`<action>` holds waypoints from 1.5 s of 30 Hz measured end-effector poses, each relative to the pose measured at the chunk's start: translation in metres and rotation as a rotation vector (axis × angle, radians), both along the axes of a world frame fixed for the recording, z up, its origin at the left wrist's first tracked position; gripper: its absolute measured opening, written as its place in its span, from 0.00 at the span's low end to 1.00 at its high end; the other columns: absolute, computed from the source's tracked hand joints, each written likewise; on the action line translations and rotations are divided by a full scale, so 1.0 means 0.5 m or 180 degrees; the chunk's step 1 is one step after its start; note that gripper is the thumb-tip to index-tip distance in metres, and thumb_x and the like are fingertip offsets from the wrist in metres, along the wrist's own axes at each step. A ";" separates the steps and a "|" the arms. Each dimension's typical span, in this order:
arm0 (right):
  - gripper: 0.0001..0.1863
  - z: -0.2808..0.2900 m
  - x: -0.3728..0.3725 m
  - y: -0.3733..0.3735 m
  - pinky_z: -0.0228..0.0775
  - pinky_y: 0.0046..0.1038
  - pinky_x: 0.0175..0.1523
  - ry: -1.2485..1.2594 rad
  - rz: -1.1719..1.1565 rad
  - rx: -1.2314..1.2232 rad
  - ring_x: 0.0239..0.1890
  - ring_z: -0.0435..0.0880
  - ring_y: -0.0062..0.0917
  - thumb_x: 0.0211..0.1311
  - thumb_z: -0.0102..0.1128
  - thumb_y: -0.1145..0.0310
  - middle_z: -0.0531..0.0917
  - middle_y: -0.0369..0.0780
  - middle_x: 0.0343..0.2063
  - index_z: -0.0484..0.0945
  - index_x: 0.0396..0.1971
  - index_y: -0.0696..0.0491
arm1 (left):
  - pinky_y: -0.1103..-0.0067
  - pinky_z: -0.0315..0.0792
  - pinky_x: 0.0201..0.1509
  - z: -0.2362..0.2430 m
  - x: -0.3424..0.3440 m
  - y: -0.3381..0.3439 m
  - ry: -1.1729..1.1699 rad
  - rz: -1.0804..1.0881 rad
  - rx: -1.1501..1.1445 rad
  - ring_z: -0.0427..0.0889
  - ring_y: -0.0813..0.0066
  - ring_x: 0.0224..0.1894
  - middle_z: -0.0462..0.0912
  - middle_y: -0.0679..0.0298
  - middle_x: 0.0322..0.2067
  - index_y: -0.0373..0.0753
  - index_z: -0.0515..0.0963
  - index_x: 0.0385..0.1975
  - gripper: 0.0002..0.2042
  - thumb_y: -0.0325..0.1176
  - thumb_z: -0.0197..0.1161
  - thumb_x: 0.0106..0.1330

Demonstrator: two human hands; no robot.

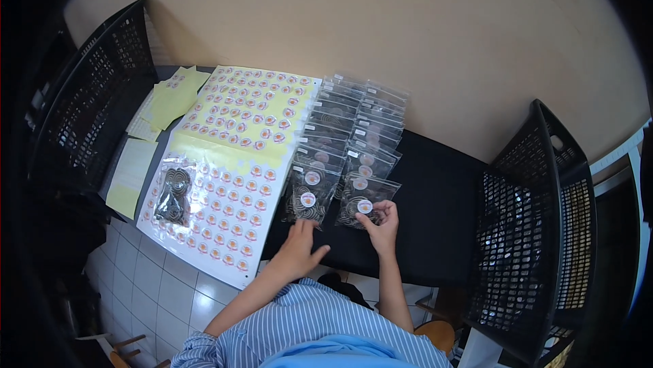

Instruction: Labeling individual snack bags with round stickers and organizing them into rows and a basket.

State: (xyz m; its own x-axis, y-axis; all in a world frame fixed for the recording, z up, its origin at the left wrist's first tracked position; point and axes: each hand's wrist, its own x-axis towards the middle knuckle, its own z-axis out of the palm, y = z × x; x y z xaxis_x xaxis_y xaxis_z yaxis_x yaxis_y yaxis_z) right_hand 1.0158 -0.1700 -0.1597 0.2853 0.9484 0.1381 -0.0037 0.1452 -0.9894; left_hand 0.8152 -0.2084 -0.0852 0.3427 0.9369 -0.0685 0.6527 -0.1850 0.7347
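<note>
Two overlapping columns of clear zip bags lie in front of me, holding dark coiled pieces and bearing round stickers. My right hand (382, 228) is at the nearest bag of the right column (350, 208), fingers curled at its side and thumb by its round white sticker (364, 206). The nearest bag of the left column (306, 208) lies just beyond my left hand (298, 249). That hand is open, thumb spread, its fingertips at the bag's lower edge. Further left, a single bag of dark coils (175, 194) rests on a large sticker sheet (228, 194).
A black plastic basket (95, 86) stands at the left, and another (520, 232) at the right. Yellow and white backing paper pieces (170, 99) lie beyond the sheet's left edge. Black cloth (439, 205) covers the table on the right. A beige wall (408, 21) rises behind.
</note>
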 end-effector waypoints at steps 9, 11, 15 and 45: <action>0.21 -0.002 0.035 0.026 0.68 0.19 0.40 0.0410 0.0936 -0.0103 0.35 0.75 0.20 0.40 0.67 0.78 0.74 0.41 0.35 0.62 0.30 0.55 | 0.73 0.66 0.42 -0.027 0.037 0.058 -0.0127 0.1575 0.0902 0.70 0.60 0.38 0.67 0.53 0.35 0.32 0.64 0.36 0.15 0.23 0.59 0.49; 0.20 -0.003 0.038 0.016 0.69 0.19 0.40 0.0561 0.1108 -0.0203 0.37 0.75 0.21 0.41 0.66 0.78 0.74 0.42 0.35 0.62 0.29 0.55 | 0.72 0.63 0.50 -0.044 0.037 0.053 -0.0233 0.1557 0.0979 0.67 0.54 0.47 0.64 0.48 0.44 0.29 0.59 0.47 0.24 0.23 0.59 0.49; 0.22 0.029 0.059 0.008 0.69 0.22 0.40 0.0594 0.1245 -0.0318 0.40 0.74 0.22 0.41 0.66 0.77 0.74 0.41 0.36 0.64 0.35 0.56 | 0.68 0.50 0.61 -0.078 0.045 0.066 -0.0466 0.1685 0.0717 0.54 0.49 0.58 0.52 0.40 0.54 0.26 0.43 0.57 0.37 0.24 0.59 0.50; 0.18 0.714 0.322 -0.457 0.69 0.22 0.46 -0.4763 -0.4585 0.1501 0.39 0.76 0.25 0.46 0.59 0.84 0.75 0.44 0.39 0.69 0.40 0.62 | 0.79 0.67 0.46 0.059 0.115 0.078 -0.2192 0.0650 -0.0089 0.71 0.72 0.42 0.69 0.57 0.40 0.35 0.59 0.46 0.28 0.19 0.64 0.44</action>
